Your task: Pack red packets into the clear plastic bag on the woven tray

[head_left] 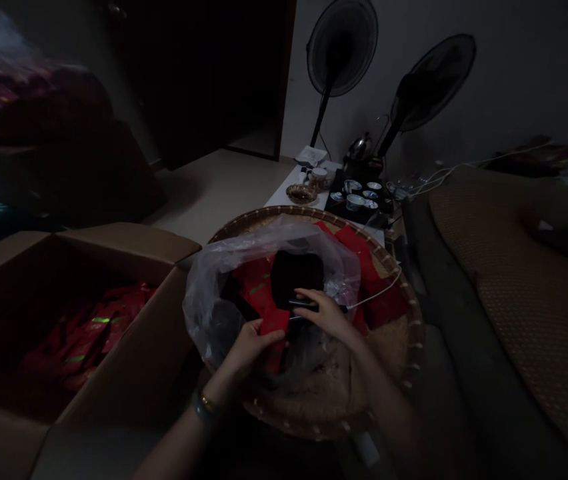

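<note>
My left hand [254, 343] pinches a small red packet [275, 323] between thumb and fingers. Just to its right, my right hand [324, 315] closes around a slim dark device [309, 304], from which a white cord [380, 291] runs off to the right. Its exact kind is too dark to make out. Both hands are over the mouth of a clear plastic bag [199, 280], in which more red packets [251, 277] and a black item [297, 273] show. The bag rests in a round, flat woven bamboo tray [411, 320]. Red packets [384, 297] also lie along the tray's right side.
An open cardboard box [129, 350] with many red packets [89, 340] stands at left. Beyond the tray, a low table [289, 183] bears small cups [355, 201] and a basket [301, 193]. Two fans [343, 47] stand behind. A woven mat [529, 287] covers the seat at right.
</note>
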The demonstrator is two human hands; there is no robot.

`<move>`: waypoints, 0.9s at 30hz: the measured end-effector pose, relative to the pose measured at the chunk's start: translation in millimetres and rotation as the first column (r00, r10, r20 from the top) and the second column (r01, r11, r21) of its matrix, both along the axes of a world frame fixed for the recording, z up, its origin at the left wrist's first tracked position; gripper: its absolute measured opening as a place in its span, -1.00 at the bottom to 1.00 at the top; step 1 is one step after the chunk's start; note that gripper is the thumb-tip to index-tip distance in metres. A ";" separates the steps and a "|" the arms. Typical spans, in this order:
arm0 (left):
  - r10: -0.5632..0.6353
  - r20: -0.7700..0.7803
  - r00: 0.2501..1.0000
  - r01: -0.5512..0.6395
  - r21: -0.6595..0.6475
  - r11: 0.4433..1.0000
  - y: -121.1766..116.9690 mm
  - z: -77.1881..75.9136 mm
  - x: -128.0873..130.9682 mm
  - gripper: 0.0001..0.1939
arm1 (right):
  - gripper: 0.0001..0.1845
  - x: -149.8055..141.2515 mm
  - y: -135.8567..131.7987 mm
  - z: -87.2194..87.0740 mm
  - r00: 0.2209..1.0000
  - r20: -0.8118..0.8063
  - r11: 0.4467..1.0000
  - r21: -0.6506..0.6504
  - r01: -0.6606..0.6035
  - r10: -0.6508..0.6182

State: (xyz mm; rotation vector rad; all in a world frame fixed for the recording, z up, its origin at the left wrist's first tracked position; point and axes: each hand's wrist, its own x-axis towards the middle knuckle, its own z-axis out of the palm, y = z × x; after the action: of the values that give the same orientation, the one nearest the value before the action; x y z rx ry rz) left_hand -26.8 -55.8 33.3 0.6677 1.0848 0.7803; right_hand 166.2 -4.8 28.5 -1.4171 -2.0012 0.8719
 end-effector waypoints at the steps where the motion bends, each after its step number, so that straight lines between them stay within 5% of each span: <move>1: 0.021 0.003 1.000 -0.021 -0.002 1.000 0.7 0.2 0.7 -0.52 | -0.42 10.3 2.8 -2.7 0.989 0.150 0.998 0.058 -0.018 0.009; 5: 0.094 0.037 0.995 -0.093 -0.025 0.995 4.4 -0.8 3.9 -0.50 | -0.36 33.1 8.3 -11.1 0.820 0.567 0.989 0.062 -0.136 0.077; 13: 0.137 0.051 0.989 -0.135 -0.033 0.990 15.0 -0.7 8.8 -0.52 | -0.49 22.0 6.7 -7.3 0.688 0.719 0.959 0.119 -0.258 0.096; 17: 0.163 0.039 0.986 -0.162 -0.037 0.986 18.8 -1.9 9.5 -0.53 | -0.53 34.8 15.9 -7.6 0.794 0.597 0.968 0.111 -0.223 0.115; 21: 0.172 0.026 0.985 -0.170 -0.050 0.984 20.5 -3.8 12.5 -0.54 | -0.52 55.2 29.1 7.3 0.967 0.226 0.985 0.101 -0.141 0.115; 27: 0.149 0.019 0.989 -0.149 -0.018 0.989 26.7 -4.6 27.2 -0.59 | -0.56 48.8 29.9 38.9 0.970 -0.002 0.970 0.020 -0.242 0.242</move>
State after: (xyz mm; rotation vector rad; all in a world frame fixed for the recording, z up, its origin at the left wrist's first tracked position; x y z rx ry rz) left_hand 0.4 -29.0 28.7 0.5676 1.1307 0.9034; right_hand 215.1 25.1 67.3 -1.1739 -2.2051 0.9536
